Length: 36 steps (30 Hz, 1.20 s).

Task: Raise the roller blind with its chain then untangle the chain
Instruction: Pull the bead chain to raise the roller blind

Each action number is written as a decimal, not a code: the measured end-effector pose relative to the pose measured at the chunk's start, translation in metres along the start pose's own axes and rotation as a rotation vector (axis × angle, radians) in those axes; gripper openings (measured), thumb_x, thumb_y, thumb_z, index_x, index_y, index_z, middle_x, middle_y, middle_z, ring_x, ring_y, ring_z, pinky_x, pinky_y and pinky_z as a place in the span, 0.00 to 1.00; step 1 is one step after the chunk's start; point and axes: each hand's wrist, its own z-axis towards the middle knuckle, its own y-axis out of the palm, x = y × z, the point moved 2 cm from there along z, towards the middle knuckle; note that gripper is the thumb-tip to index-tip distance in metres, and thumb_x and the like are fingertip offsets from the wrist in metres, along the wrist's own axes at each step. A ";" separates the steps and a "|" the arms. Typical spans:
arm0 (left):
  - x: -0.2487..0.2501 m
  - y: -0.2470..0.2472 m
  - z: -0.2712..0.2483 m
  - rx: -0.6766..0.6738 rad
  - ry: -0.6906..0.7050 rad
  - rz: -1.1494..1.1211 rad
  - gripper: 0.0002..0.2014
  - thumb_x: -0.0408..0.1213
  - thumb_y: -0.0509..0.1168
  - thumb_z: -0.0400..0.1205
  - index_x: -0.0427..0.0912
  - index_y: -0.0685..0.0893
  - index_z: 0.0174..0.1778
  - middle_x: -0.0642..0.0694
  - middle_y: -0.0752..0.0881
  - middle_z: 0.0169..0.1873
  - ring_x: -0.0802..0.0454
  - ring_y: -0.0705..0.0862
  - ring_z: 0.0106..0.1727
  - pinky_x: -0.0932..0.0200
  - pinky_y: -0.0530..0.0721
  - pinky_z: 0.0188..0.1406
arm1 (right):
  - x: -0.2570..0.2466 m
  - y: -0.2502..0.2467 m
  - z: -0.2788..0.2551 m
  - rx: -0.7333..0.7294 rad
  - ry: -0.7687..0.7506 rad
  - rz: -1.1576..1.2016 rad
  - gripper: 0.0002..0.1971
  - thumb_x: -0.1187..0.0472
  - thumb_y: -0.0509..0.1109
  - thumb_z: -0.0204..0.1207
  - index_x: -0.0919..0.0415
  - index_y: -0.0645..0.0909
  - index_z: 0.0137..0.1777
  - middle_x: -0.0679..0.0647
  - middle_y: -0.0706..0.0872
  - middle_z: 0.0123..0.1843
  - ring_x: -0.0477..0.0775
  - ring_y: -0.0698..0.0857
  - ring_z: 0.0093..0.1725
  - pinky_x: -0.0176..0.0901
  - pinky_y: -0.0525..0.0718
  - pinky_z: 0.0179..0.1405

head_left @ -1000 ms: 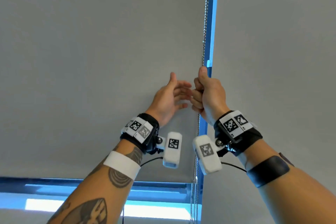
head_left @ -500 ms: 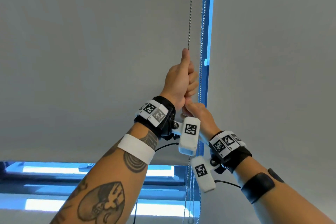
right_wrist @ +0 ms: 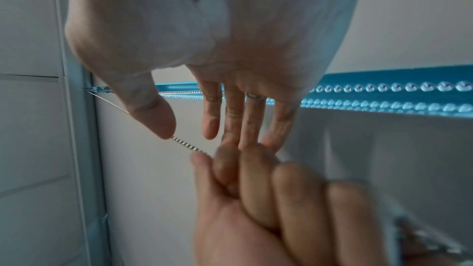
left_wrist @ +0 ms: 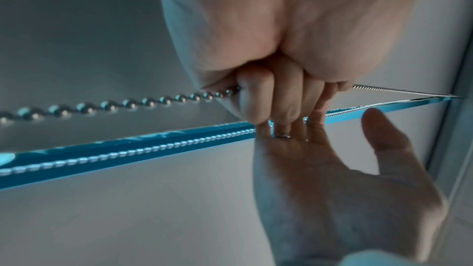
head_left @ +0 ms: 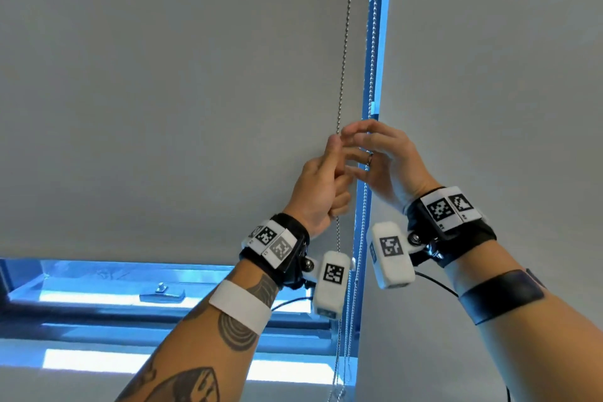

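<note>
Left hand (head_left: pixel 321 186) fisted round the bead chain (head_left: pixel 346 42) to keep tension, right hand (head_left: pixel 383 160) spread, empty, reaching to regrip above.

The chain (head_left: pixel 346 42) runs off the head view's top edge — its mechanism unseen. Inside the left hand (left_wrist: pixel 268 48) its beads vanish, and the right hand (left_wrist: pixel 345 189) is motion-blurred.

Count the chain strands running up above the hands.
2. One strand runs up over the blind from the left hand; another hangs in the blue gap above the open right hand.
</note>
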 end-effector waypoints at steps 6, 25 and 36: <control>-0.020 -0.007 -0.014 -0.003 -0.071 -0.038 0.26 0.63 0.52 0.89 0.52 0.64 0.27 0.53 0.56 0.20 0.56 0.52 0.18 0.63 0.50 0.17 | -0.014 0.032 0.000 -0.007 0.025 0.037 0.16 0.56 0.72 0.75 0.62 0.79 0.59 0.64 0.93 0.47 0.66 0.94 0.48 0.50 0.85 0.48; -0.004 -0.044 0.003 -0.190 -0.062 -0.105 0.33 0.63 0.49 0.87 0.38 0.79 0.69 0.42 0.85 0.49 0.51 0.85 0.46 0.52 0.78 0.48 | -0.010 0.054 -0.004 0.097 0.021 -0.014 0.32 0.35 0.54 0.90 0.50 0.56 0.26 0.47 0.54 0.21 0.50 0.49 0.22 0.47 0.45 0.25; 0.052 -0.014 0.014 -0.177 0.014 -0.047 0.25 0.56 0.51 0.92 0.38 0.84 0.52 0.42 0.85 0.38 0.47 0.83 0.38 0.54 0.79 0.43 | 0.066 0.031 -0.034 0.001 0.122 -0.144 0.30 0.37 0.54 0.91 0.53 0.53 0.31 0.48 0.54 0.23 0.51 0.49 0.24 0.42 0.48 0.23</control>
